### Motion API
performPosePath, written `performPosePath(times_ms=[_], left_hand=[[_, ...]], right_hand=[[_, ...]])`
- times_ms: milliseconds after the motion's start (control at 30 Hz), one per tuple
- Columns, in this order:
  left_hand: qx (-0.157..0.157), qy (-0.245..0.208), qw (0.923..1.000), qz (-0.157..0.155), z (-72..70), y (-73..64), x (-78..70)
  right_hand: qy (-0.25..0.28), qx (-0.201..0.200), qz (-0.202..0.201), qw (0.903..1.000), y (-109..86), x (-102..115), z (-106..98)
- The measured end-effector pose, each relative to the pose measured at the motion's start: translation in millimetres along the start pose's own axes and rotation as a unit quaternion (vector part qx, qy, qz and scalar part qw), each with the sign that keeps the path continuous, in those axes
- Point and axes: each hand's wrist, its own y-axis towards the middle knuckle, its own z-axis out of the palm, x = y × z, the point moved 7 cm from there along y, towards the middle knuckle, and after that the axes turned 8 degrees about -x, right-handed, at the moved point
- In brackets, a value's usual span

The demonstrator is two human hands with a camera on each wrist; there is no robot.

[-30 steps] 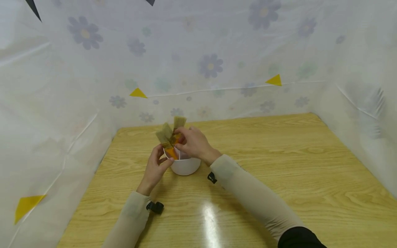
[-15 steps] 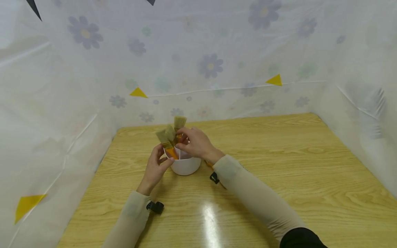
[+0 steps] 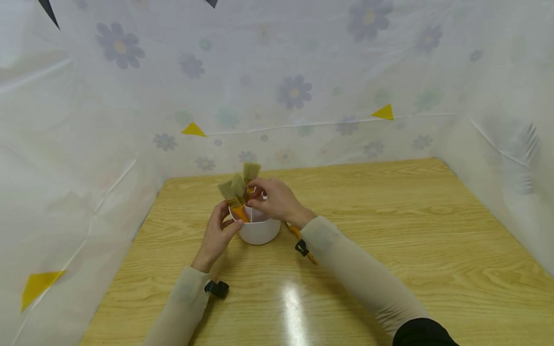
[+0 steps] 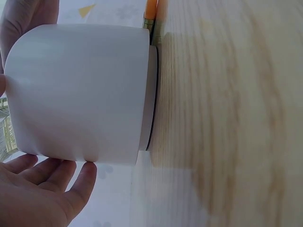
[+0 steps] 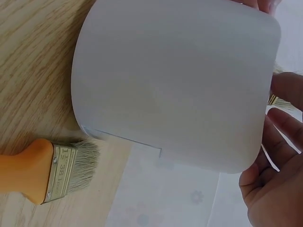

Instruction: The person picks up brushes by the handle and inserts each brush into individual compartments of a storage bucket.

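A white round container [image 3: 259, 234] with an inner divider stands on the table. Several orange-handled paintbrushes lean in it, bristles up: one at the left [image 3: 239, 211], a middle brush [image 3: 238, 183] and a rear brush [image 3: 251, 170]. My left hand [image 3: 215, 234] grips the container's left side, thumb near the rim and fingers around the wall. Over the opening, my right hand [image 3: 277, 199] pinches the rear brush below its bristles. The handle ends are hidden inside. Another paintbrush [image 5: 33, 170] lies on the table right of the container, partly under my right wrist in the head view.
The wood-grain table [image 3: 372, 211] extends to the right and toward me. White flower-print sheeting [image 3: 294, 57] rises behind and on both sides, with yellow triangles [image 3: 383, 112] stuck on it. Wrist cameras [image 3: 217, 289] sit on both sleeves.
My right hand has shifted slightly right, uncovering more of the brush lying on the table. The middle brush has swung a little right toward the rear one. My left hand stays in place.
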Motion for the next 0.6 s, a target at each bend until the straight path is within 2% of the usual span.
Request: performPosePath(times_ms=[100,167,400,600], left_hand=[[0.001,0.005,1.0000,0.001,0.7,-2.4,-9.4],[0.001,0.005,1.0000,0.002,0.8,-2.7,-9.9],[-0.006,-0.003,1.0000,0.000,-1.7,2.5,13.3],[-0.012,0.000,0.9998,0.013,-1.5,2.8,16.8]], right_hand=[[0.001,0.003,0.001,1.0000,-1.0,0,-2],[0.004,0.006,0.003,1.0000,-2.0,0,-3],[0.019,0.009,0.015,0.9997,-6.0,-1,-8],[0.033,-0.008,0.007,0.9994,-12.9,-2,-17]])
